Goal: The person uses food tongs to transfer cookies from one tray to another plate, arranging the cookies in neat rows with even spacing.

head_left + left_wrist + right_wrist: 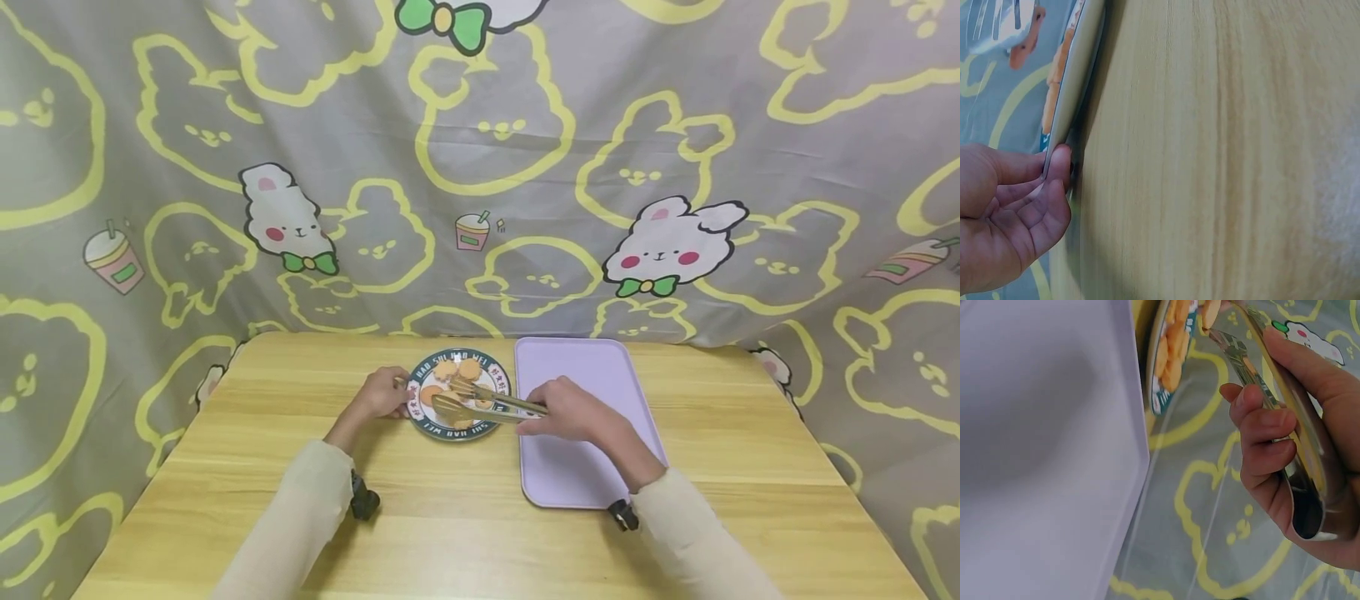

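My left hand (384, 392) pinches the left rim of a round plate (422, 421) with a dark green lettered border. In the left wrist view the left hand (1016, 212) has its thumb and fingers on either side of the rim. Several round golden biscuits (470, 369) lie on the plate. My right hand (567, 408) grips metal tongs (498, 402), whose slotted ends reach over the plate. At the tong tips, in the right wrist view, one biscuit (1211, 312) shows; whether it is held firmly I cannot tell.
A lilac rectangular tray (573, 367) lies to the right of the plate, beneath my right forearm. Both rest on a wooden table (450, 525). A grey curtain (360, 125) with yellow cartoon outlines hangs behind the table's far edge and along the sides.
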A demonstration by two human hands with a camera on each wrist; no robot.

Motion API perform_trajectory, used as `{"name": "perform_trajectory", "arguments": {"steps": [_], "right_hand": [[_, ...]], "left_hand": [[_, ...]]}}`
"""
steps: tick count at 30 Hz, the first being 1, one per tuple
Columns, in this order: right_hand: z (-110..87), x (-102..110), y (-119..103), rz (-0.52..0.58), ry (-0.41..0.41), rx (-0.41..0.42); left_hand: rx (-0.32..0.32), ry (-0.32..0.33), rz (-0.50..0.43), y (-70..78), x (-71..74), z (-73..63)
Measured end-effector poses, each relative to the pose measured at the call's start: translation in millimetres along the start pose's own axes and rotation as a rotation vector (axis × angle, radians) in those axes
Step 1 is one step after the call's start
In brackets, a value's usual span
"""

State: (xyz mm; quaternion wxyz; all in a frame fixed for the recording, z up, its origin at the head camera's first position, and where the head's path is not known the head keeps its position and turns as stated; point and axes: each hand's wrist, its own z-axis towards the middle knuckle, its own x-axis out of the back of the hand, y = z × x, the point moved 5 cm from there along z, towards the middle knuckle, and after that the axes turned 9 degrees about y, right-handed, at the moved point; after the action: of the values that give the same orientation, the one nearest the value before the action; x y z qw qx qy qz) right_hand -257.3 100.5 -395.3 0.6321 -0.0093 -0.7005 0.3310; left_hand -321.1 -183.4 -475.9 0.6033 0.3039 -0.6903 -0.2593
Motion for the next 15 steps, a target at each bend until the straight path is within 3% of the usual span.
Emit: {"name": "perform_trajectory", "arguments": {"steps": [15], "right_hand": [[5.9,-24,-9,0.032,-0.051,0.015]], "left_hand": [[-0.008,-0.004,-0.005,1.6,1.0,-0.7]]}}
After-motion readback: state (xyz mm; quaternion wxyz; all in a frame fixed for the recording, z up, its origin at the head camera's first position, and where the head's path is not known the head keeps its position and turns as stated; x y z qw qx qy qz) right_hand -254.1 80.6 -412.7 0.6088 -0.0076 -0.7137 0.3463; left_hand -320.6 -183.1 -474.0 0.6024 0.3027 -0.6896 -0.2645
